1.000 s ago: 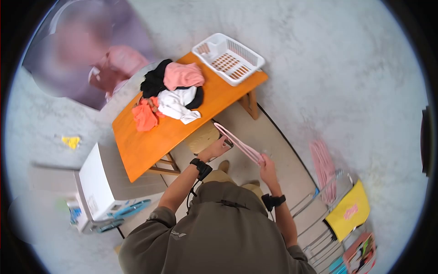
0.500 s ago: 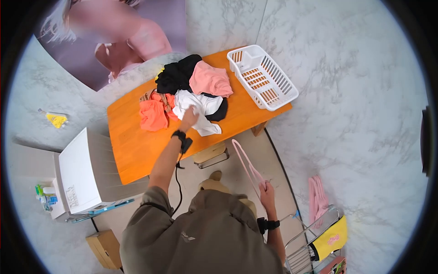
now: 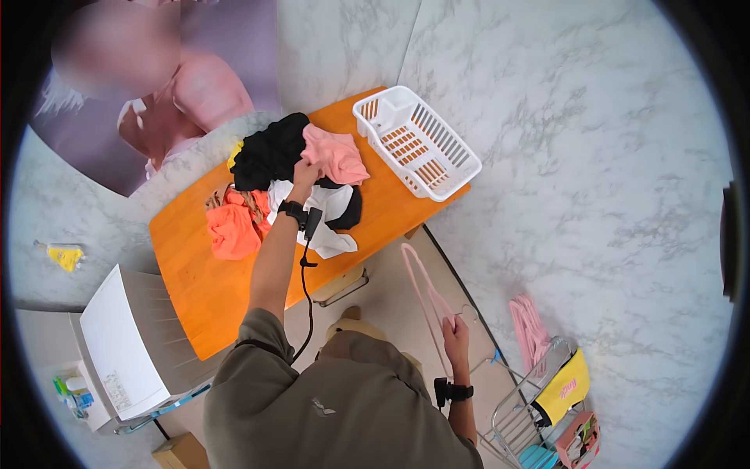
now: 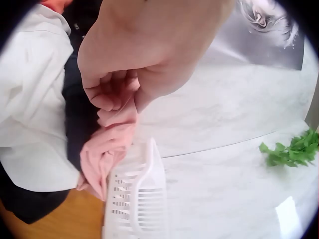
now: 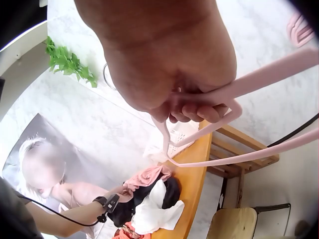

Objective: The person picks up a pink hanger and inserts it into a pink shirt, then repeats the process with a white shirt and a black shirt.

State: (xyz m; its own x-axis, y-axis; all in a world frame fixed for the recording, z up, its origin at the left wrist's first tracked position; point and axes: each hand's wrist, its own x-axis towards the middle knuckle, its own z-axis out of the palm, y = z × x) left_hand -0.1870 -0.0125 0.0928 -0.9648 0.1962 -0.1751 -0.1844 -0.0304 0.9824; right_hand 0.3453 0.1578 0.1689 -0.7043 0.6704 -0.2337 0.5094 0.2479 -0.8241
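Observation:
The left hand [image 3: 307,173] pinches the pink cloth [image 3: 336,154] on top of the clothes pile; in the left wrist view the thumb and curled fingers of the hand [image 4: 142,59] hold a gathered fold of the pink cloth [image 4: 112,144]. A black garment [image 3: 269,152], a white one [image 3: 312,234] and an orange one [image 3: 233,232] lie beside it. Away from the table, the right hand [image 3: 455,340] grips a pink hanger [image 3: 422,283]; fingers of that hand [image 5: 174,74] curl round the hanger's frame [image 5: 269,74] in the right wrist view.
A white basket [image 3: 426,148] stands on the orange table [image 3: 187,266], right of the clothes. More pink hangers [image 3: 529,332] hang by a metal rack [image 3: 508,418] at the lower right, with a yellow cloth [image 3: 564,387]. A white appliance [image 3: 125,344] stands at left, a stool [image 5: 233,224] below the table.
The left hand has gone from beside the hanger, over the white garment, to the pink cloth, which it now pinches. The right hand still holds the hanger. The head view has shifted.

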